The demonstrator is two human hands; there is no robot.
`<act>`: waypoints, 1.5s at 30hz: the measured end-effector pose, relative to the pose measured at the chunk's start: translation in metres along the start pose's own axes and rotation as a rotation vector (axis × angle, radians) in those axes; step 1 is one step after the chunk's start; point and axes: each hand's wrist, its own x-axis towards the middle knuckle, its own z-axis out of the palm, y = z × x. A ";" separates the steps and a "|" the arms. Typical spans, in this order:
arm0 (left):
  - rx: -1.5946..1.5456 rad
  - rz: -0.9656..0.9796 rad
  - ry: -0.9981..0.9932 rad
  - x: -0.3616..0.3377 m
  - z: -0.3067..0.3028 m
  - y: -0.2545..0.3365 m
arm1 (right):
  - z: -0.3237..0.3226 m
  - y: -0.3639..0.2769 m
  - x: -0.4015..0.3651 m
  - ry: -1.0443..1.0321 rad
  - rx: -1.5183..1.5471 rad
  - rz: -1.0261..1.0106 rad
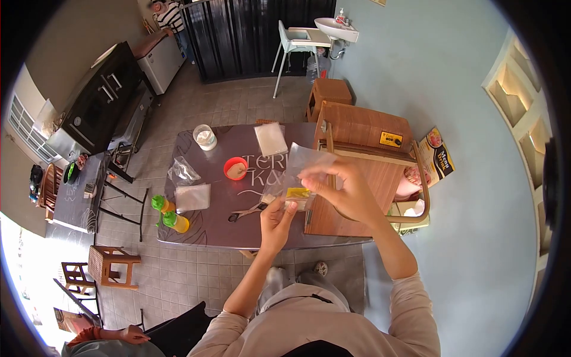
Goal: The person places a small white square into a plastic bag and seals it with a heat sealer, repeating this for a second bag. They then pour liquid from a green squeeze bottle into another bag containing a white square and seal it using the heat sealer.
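A clear plastic bag point(303, 163) is held up over the near side of the dark worktop point(220, 229), in front of the person. Its lower part, where a yellow item point(297, 192) is seen, is gripped by the closed fingers of the left hand point(276, 219), while its upper part is pinched by the closed fingers of the right hand point(348, 191). Just beside the left hand, scissors point(247, 212) are laid on the worktop. Farther back, a red bowl point(236, 168), a glass jar point(204, 137) and a flat clear bag point(193, 197) are set out, and two green-capped yellow bottles point(176, 222) are stood at the left edge. A wooden device point(363, 128) is placed at the right end.
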 end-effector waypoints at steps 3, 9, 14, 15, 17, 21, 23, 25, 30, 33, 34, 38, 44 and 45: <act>0.091 0.049 0.013 -0.001 -0.009 -0.012 | -0.012 -0.004 -0.011 -0.147 -0.081 0.086; 0.078 0.023 -0.007 -0.021 -0.018 -0.054 | -0.023 0.008 -0.057 -0.119 -0.541 0.029; 0.217 0.076 0.090 -0.038 -0.033 -0.105 | -0.059 0.044 -0.115 -0.105 -0.896 0.227; 0.237 -0.009 0.091 -0.042 -0.035 -0.114 | -0.063 0.045 -0.121 -0.139 -0.766 0.453; 0.254 -0.092 0.092 -0.043 -0.032 -0.120 | -0.066 0.039 -0.113 0.011 -0.795 0.328; 0.233 -0.101 0.136 -0.035 -0.018 -0.141 | -0.091 0.013 -0.067 0.313 -0.922 0.038; 0.240 -0.096 0.146 -0.024 -0.009 -0.151 | -0.103 0.000 -0.039 0.353 -0.954 0.057; 0.284 -0.038 0.118 -0.009 0.002 -0.158 | -0.117 0.004 -0.017 0.425 -0.953 0.068; 0.240 -0.019 0.129 0.023 0.023 -0.197 | -0.149 0.009 0.034 0.400 -1.010 0.027; 0.261 -0.005 0.148 0.041 0.035 -0.200 | -0.154 0.012 0.045 0.380 -1.053 0.056; 0.285 0.016 0.160 0.046 0.038 -0.200 | -0.155 0.013 0.046 0.380 -1.076 0.058; 0.287 -0.038 0.191 0.062 0.052 -0.193 | -0.150 0.012 0.042 0.389 -1.076 0.039; 0.147 -0.131 0.201 0.081 0.069 -0.181 | -0.152 0.014 0.044 0.371 -1.112 0.033; 0.146 -0.132 0.201 0.083 0.072 -0.178 | -0.151 0.013 0.043 0.375 -1.123 0.038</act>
